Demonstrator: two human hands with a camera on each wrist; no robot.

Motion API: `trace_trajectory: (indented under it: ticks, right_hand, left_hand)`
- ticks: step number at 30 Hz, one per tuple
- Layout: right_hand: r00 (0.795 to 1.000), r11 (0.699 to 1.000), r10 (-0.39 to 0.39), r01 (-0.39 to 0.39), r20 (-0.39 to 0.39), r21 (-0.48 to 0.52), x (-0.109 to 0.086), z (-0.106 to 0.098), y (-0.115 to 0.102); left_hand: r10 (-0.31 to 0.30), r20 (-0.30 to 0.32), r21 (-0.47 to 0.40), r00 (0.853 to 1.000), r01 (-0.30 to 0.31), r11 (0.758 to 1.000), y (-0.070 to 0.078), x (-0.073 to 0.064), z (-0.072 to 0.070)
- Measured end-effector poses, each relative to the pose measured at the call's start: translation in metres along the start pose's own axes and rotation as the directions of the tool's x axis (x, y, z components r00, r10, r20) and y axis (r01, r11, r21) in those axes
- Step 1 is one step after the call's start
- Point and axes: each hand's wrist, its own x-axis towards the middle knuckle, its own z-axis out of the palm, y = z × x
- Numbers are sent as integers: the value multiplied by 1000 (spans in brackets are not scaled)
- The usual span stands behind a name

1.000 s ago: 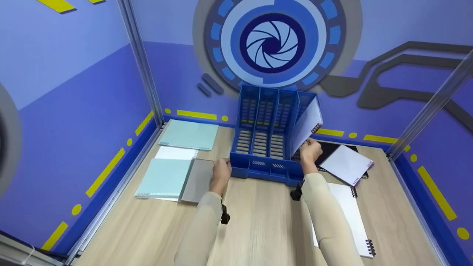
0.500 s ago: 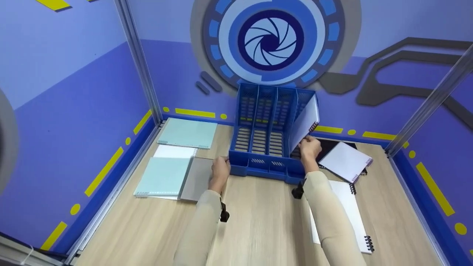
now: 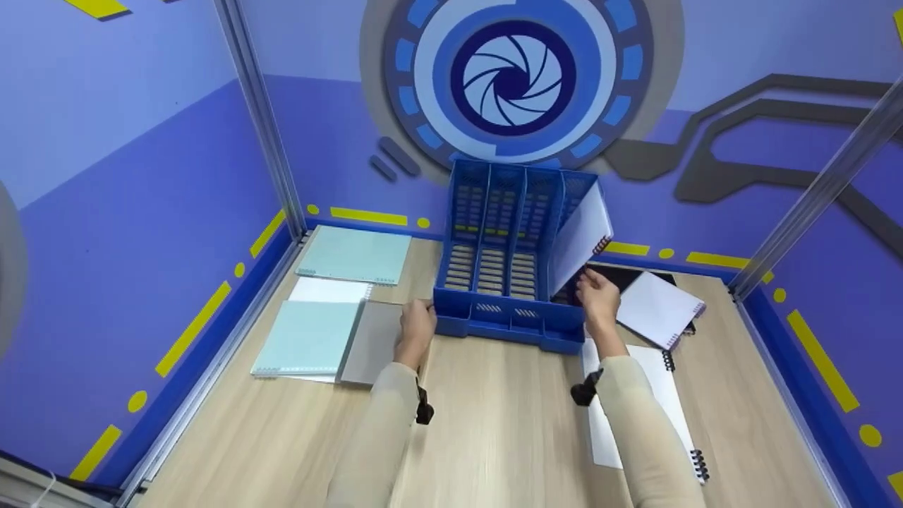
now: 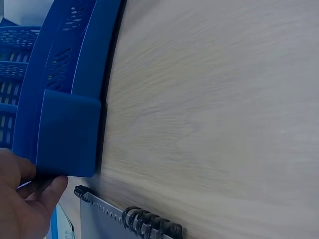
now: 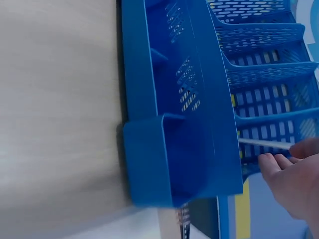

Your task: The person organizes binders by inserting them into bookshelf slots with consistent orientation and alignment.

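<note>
A blue plastic file rack point(image 3: 508, 321) with upright dividers stands against the back wall. A white spiral notebook point(image 3: 584, 233) leans in its rightmost compartment, its binding facing the front right. At the rack's front left corner, my left hand point(image 3: 416, 328) grips the side edge, and the left wrist view shows thumb and fingers at that corner. My right hand point(image 3: 598, 300) is at the notebook's lower front edge, fingers loosely bent. In the right wrist view the fingertips point(image 5: 266, 162) lie beside the notebook edge point(image 5: 264, 143); one digit meets its end.
Left of the rack lie pale green notebooks point(image 3: 310, 335), a white one point(image 3: 328, 289) and a grey one point(image 3: 370, 346). To the right are a small white notebook point(image 3: 659, 309) over a black one point(image 3: 617, 274) and a larger white notebook point(image 3: 600, 430). Metal posts point(image 3: 257, 120) mark the corners.
My right hand has shifted slightly to the right, its fingers looser at the notebook's edge. The notebook still leans in the right compartment. My left hand stays at the rack's corner.
</note>
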Motion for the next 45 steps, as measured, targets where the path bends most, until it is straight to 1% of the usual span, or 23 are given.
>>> trace_trajectory:
  ticks: [1, 3, 9, 11, 13, 16, 18, 20, 24, 26, 29, 31, 32, 33, 35, 36, 38, 39, 42, 45]
  right_hand:
    - [1000, 1000, 3, -3, 15, 8, -3, -5, 1]
    - [999, 1000, 1, -1, 43, -11, -10, -16, 4]
    - [990, 990, -41, 58, 134, -131, -34, -51, 11]
    - [986, 978, -62, 91, 155, -189, -43, -63, 14]
    - [982, 958, -82, 125, 170, -259, -52, -75, 17]
    - [976, 933, -76, 143, 206, -331, -66, -94, 22]
    - [973, 929, -44, 123, 227, -348, -75, -107, 25]
    - [970, 929, 1, 90, 245, -358, -84, -120, 28]
    - [971, 904, 67, 38, 230, -426, -100, -144, 33]
    - [974, 884, 87, 21, 208, -467, -108, -156, 34]
    - [981, 861, 95, 4, 168, -508, -118, -172, 36]
    - [987, 837, 93, -7, 129, -547, -124, -180, 35]
    - [990, 824, 88, -9, 113, -567, -126, -184, 35]
    - [992, 805, 82, -7, 99, -593, -127, -188, 34]
    - [995, 762, 70, -2, 78, -648, -126, -195, 33]
    - [995, 741, 61, 4, 73, -672, -125, -198, 33]
    - [996, 699, 51, 19, 76, -715, -121, -202, 32]
    - [995, 683, 55, 19, 78, -730, -119, -204, 32]
    - [992, 659, 91, 5, 86, -752, -114, -209, 35]
    - [984, 647, 149, -25, 95, -762, -110, -214, 41]
  left_hand:
    - [5, 2, 2, 1000, -5, 1000, 0, 0, 0]
    - [7, 10, 7, 1000, -7, 1000, 0, 0, -1]
    - [-2, 30, 28, 1000, 2, 1000, 0, 3, -7]
    - [6, 44, 38, 999, -8, 999, 2, 5, -10]
    - [18, 71, 49, 997, -21, 999, 5, 6, -13]
    - [39, 120, 64, 992, -47, 997, 11, 2, -16]
    - [54, 142, 85, 988, -67, 994, 17, -4, -16]
    - [73, 145, 95, 987, -88, 992, 26, -12, -16]
    - [127, 152, 142, 980, -149, 979, 51, -32, -11]
    - [159, 167, 177, 973, -189, 966, 64, -44, -6]
    - [210, 213, 205, 954, -253, 945, 81, -65, 6]
    - [242, 255, 205, 936, -297, 933, 92, -79, 15]
    - [252, 281, 194, 926, -312, 930, 97, -86, 20]
    - [268, 306, 182, 914, -332, 925, 102, -92, 25]
    - [319, 348, 139, 881, -385, 912, 111, -104, 34]
    - [348, 368, 110, 862, -413, 904, 114, -110, 39]
    - [400, 411, 63, 819, -463, 884, 118, -121, 49]
    - [427, 431, 40, 795, -489, 871, 118, -127, 55]
    - [491, 489, 9, 721, -567, 823, 118, -148, 73]
    - [545, 533, 13, 647, -651, 759, 121, -169, 91]
